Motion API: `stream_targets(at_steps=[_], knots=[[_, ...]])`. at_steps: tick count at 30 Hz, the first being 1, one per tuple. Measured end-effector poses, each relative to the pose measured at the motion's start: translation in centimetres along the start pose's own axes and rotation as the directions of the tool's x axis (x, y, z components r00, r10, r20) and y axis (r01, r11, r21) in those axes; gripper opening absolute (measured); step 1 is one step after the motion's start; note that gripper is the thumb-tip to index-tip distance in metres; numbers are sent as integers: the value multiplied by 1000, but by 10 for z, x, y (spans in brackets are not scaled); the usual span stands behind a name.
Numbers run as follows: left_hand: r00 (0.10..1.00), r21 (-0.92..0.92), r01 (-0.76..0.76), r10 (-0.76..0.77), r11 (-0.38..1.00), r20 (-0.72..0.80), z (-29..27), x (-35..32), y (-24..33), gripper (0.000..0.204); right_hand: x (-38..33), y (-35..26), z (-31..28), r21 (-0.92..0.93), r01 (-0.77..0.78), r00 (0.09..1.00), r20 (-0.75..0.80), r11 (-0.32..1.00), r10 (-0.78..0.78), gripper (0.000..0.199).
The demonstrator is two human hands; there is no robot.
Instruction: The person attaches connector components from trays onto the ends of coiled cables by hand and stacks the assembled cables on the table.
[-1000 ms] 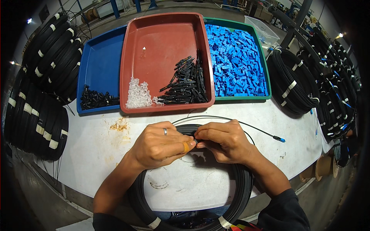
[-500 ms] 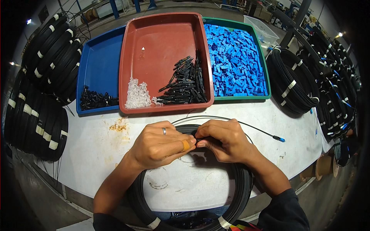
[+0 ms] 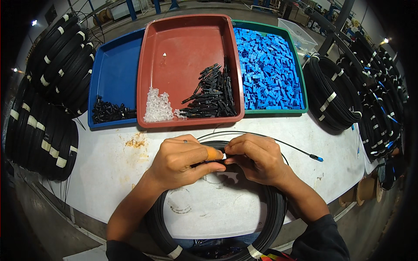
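Note:
Above the far side of a coil of black cable point(image 3: 275, 217), my hands meet fingertip to fingertip. My left hand point(image 3: 185, 163) is closed in a pinch on a small white piece point(image 3: 224, 156) that peeks out between the thumb and index finger. A ring and an orange-tan bandage show on its fingers. My right hand point(image 3: 257, 158) is also pinched, its tips on a dark stretch that looks like the black cable, mostly hidden by the fingers. From the coil a loose cable end with a blue-tipped connector point(image 3: 319, 159) lies to the right on the white table point(image 3: 209, 204).
A red tray point(image 3: 187, 48) holds white clips and black connector parts. Beside it stand a blue tray point(image 3: 113, 65) with small black parts and a green tray point(image 3: 305, 102) full of blue pieces. Cable coils are stacked at left point(image 3: 43, 135) and right point(image 3: 333, 95).
My left thumb and index finger have shifted and spread slightly, and the small white piece now shows between the fingertips. The right hand stays nearly in place.

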State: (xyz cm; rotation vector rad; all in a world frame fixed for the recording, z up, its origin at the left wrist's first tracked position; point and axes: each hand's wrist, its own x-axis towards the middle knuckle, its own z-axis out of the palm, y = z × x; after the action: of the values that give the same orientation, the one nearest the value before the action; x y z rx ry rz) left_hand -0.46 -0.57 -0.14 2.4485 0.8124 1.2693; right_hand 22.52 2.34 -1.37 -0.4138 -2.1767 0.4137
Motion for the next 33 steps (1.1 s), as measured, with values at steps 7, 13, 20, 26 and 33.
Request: stream_targets(at_steps=[7, 13, 20, 26, 33], knots=[[999, -4, -33, 33, 999, -19, 6, 0, 0, 16, 1, -4, -3, -97, 5, 999, 43, 995, -1, 27], [981, 78, -193, 190, 978, 39, 5, -1, -2, 7, 1, -2, -3, -72, -26, 994, 103, 997, 33, 30], [997, 6, -69, 69, 998, -38, 7, -1, 0, 11, -2, -4, 1, -91, -5, 1000, -11, 996, 4, 29], [991, 10, -132, 132, 991, 36, 6, 0, 1, 11, -1, -2, -5, -138, 38, 997, 73, 990, -28, 34], [983, 151, -181, 180, 972, 21, 4, -1, 2, 12, 0, -1, 0, -81, -16, 997, 77, 997, 22, 34]])
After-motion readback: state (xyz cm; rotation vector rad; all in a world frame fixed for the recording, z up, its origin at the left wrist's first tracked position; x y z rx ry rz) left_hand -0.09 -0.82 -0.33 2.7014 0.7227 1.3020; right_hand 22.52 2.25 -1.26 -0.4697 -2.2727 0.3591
